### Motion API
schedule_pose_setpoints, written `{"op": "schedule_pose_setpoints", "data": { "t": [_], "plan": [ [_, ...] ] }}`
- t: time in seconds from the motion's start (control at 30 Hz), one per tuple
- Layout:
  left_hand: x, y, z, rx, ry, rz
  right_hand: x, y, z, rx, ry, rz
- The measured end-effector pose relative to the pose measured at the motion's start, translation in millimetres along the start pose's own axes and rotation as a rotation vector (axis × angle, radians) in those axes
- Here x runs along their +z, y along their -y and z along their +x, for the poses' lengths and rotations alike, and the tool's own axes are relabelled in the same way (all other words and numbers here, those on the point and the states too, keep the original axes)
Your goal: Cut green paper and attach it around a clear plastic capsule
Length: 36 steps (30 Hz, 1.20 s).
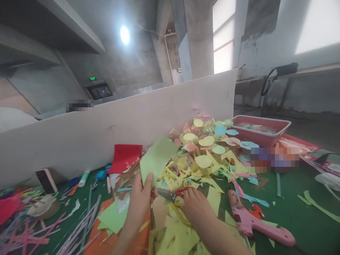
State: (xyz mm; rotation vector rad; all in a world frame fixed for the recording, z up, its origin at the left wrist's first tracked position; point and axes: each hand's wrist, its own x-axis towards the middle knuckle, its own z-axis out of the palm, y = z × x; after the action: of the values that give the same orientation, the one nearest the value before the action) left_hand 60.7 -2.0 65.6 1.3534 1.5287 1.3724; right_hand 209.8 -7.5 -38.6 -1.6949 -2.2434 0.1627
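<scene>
The left hand (140,198) is closed on the lower edge of a sheet of green paper (156,157), thumb on the near face, and the sheet stands up and away from it, tilted a little. Just beside that hand, on its inner side, the right hand (195,205) grips a pair of scissors (170,194) by the red handles, fingers curled through them. The grey blades point toward the left hand and reach the foot of the sheet; I cannot tell how far they are parted.

Beyond both hands lies a heap of paper scraps (204,156), yellow offcuts and pastel circles. A pink glue gun (255,223) lies flat near the outer side of the right hand. Farther off on that side sits a red tray (261,129). Beyond the left hand a red sheet (124,157) leans against a white board (132,124).
</scene>
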Motion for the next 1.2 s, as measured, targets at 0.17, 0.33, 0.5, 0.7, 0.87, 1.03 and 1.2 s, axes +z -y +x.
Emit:
{"op": "schedule_pose_setpoints", "data": {
  "t": [0.17,0.33,0.5,0.7,0.87,1.03,1.2],
  "plan": [
    [-17.4,-7.2,3.9,0.007,-0.082,0.01,-10.1,5.3,-2.7,0.104,0.019,0.166],
    [-16.5,-11.5,7.4,0.02,-0.078,0.051,-25.3,-1.9,-1.7,0.211,-0.067,0.573],
    [-17.6,-6.3,8.3,0.044,-0.115,0.053,-47.0,-4.3,-3.1,0.354,-0.027,0.962],
    [-21.9,-6.6,9.4,0.066,-0.186,0.042,-67.1,3.7,-14.5,0.159,0.241,1.207],
    [-23.4,-5.7,12.7,0.139,-0.243,0.088,-75.0,7.2,-18.9,0.103,0.334,1.164],
    [-24.5,-2.1,14.5,0.17,-0.228,0.089,-67.6,7.2,-15.0,0.111,0.337,1.103],
    [-25.2,0.9,13.6,0.13,-0.185,0.036,-64.0,4.9,-12.4,0.085,0.313,1.111]
  ]
}}
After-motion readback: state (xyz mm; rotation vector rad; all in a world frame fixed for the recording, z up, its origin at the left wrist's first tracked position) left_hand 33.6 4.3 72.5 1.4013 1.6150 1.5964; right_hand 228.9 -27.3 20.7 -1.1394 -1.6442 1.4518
